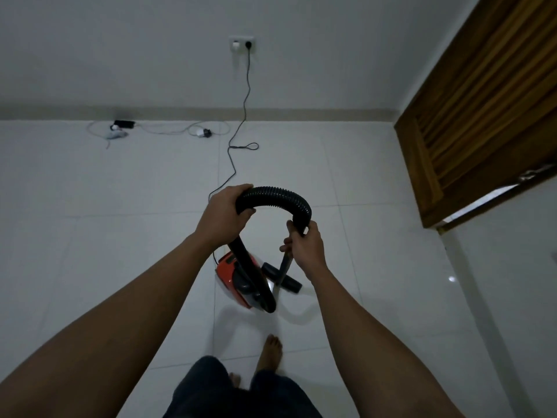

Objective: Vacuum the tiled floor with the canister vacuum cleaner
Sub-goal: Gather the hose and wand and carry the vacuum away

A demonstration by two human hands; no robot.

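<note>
1. Two hands grip the vacuum's hose, apart from each other. The left hand (pixel 224 214) wraps round one side of its arch. The right hand (pixel 304 247) clamps the other end, where it meets the wand.
2. The hose (pixel 278 195) is black ribbed plastic, bent into a tight arch between the hands. Below the left hand a smoother black length runs down to the canister.
3. The wand (pixel 284 265) is a thin, straight grey tube. It drops from the right hand to a flat black floor nozzle (pixel 291 285) lying on the tiles just beside the canister.
4. The canister vacuum cleaner (pixel 230 273) is small and rounded, with a glossy red-orange shell and dark trim. It stands on the floor just ahead of the person's bare feet (pixel 272 348).
5. A thin black power cord (pixel 245 101) snakes from the canister across the floor and up the wall to a white socket (pixel 242 45), where it is plugged in.
6. The tiled floor (pixel 90 236) is made of large, pale, glossy squares with fine grout lines.
7. Progress, as a judgement: setup looks complete, but sweeping seems hardly begun, so nearly all the floor is left. Whether the motor runs cannot be told.
8. Small adapters with pale cables (pixel 202 132) lie by the far skirting. A slatted wooden door (pixel 482 101) stands at the right.
</note>
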